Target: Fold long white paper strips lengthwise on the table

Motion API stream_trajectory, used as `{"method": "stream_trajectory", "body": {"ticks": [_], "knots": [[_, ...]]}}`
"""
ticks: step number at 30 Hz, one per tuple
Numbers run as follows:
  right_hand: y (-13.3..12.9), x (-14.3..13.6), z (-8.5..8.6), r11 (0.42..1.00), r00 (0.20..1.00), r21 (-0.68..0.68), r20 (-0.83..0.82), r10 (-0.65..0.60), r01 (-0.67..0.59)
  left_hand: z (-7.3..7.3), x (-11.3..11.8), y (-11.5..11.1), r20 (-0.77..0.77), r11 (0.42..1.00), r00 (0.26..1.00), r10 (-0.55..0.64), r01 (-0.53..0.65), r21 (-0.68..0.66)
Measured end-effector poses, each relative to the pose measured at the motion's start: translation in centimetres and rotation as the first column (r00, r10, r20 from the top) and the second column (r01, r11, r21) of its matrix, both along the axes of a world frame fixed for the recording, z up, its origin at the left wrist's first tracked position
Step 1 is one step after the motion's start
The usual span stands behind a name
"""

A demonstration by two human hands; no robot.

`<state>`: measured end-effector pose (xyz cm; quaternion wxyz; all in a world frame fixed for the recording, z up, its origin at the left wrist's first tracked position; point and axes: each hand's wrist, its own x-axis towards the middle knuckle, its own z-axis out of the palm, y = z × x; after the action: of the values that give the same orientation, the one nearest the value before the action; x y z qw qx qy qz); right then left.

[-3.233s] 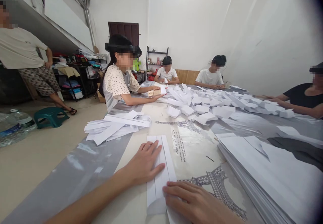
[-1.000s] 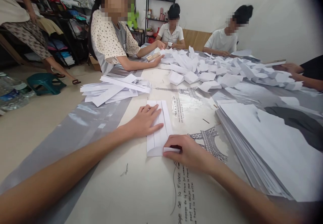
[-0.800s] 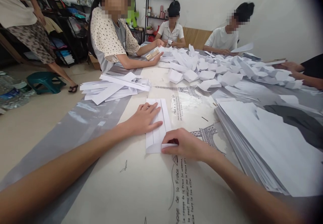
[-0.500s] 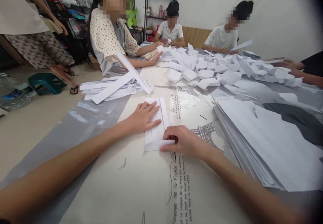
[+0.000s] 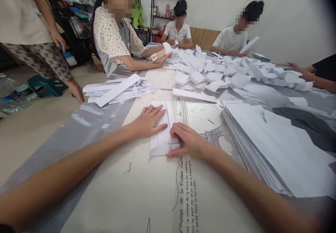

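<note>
A folded white paper with lengthwise creases lies on the table in front of me, its near end turned up into a short flap. My left hand rests flat on the left part of this paper, fingers spread. At the near right corner is my right hand, its fingers curled at the right edge and its thumb on the near flap. Some of its fingers are hidden. Just beyond the paper, a white paper strip lies crosswise on the table.
Left of centre lies a pile of paper strips. A heap of folded paper pieces covers the far side. At right is a stack of white sheets. Across the table a person holds a wooden block; other people sit around.
The strip that was tilted in the air above the left pile now lies beyond my paper. My right forefinger has moved away from the near flap. The standing person has shifted.
</note>
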<state>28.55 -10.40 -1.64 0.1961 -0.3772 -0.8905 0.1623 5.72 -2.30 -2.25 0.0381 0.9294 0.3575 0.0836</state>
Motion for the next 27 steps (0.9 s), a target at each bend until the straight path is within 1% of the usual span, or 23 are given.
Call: {"method": "stream_trajectory", "body": {"ticks": [2, 4, 6, 8, 12, 18, 21, 24, 25, 26, 27], "knots": [[-0.2, 0.1, 0.1, 0.99, 0.998, 0.127, 0.009, 0.064, -0.065, 0.1, 0.0, -0.1, 0.01, 1.0, 1.0, -0.001, 0.001, 0.0], [-0.7, 0.1, 0.2, 0.959, 0.988, 0.24, 0.075, 0.133, -0.148, 0.1, 0.0, -0.1, 0.018, 1.0, 1.0, -0.002, 0.002, 0.003], [-1.2, 0.1, 0.5, 0.927, 0.972, 0.312, 0.169, 0.164, -0.21, 0.0, -0.1, -0.1, 0.019, 1.0, 1.0, -0.004, 0.004, 0.007], [-1.8, 0.0, 0.6, 0.907, 0.962, 0.351, 0.218, 0.164, -0.234, 0.0, -0.1, -0.1, 0.016, 1.0, 1.0, -0.008, 0.008, 0.01], [-2.2, -0.1, 0.5, 0.916, 0.981, 0.364, 0.15, 0.121, -0.169, 0.0, -0.1, -0.1, 0.015, 1.0, 1.0, -0.004, 0.004, 0.011], [-3.2, 0.2, 0.7, 0.952, 0.997, 0.298, 0.001, 0.077, -0.074, -0.2, -0.2, 0.0, 0.037, 1.0, 0.999, -0.013, 0.012, 0.006], [-4.1, 0.0, 0.7, 0.963, 0.997, 0.269, -0.072, 0.009, 0.011, -0.4, -0.2, 0.1, 0.044, 1.0, 0.999, -0.011, 0.011, 0.016], [-4.4, -0.2, 0.2, 0.978, 0.991, 0.181, -0.104, -0.085, 0.103, -0.5, -0.2, 0.1, 0.038, 1.0, 0.999, -0.008, 0.008, 0.021], [-4.3, -0.2, 0.1, 0.977, 0.99, 0.177, -0.093, -0.103, 0.119, -0.5, -0.2, 0.1, 0.037, 1.0, 0.999, -0.008, 0.008, 0.019], [-4.3, -0.2, 0.0, 0.972, 0.991, 0.203, -0.078, -0.108, 0.122, -0.5, -0.2, 0.1, 0.034, 1.0, 0.999, -0.009, 0.008, 0.015], [-4.3, -0.2, -0.1, 0.96, 0.993, 0.256, -0.059, -0.098, 0.11, -0.4, -0.2, 0.1, 0.033, 1.0, 0.999, -0.007, 0.007, 0.01]]}}
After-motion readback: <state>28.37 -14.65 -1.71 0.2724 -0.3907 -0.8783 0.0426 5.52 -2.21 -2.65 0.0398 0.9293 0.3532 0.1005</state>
